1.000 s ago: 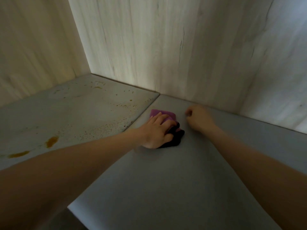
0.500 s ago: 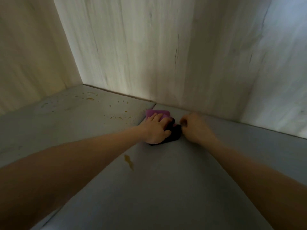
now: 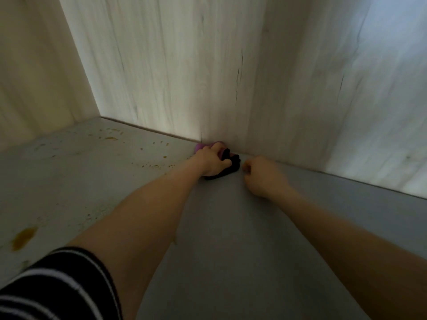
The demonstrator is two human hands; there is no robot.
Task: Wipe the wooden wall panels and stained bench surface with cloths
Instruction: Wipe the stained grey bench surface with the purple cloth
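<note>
your left grip presses the pink-and-black cloth onto the desk, against the wall panel. just right of the cloth, your right grip is curled, holding nothing.

Two bare forearms reach forward from the bottom of the view, long and slender, ending in the left hand and the right hand. Neither hand wears a glove, ring, watch or band that shows. Well behind the left hand, at the upper arm, sits a short black fabric sleeve with thin white horizontal stripes, its hem curving across the arm. The right arm is uncovered for all of its visible length behind the right hand.
</note>
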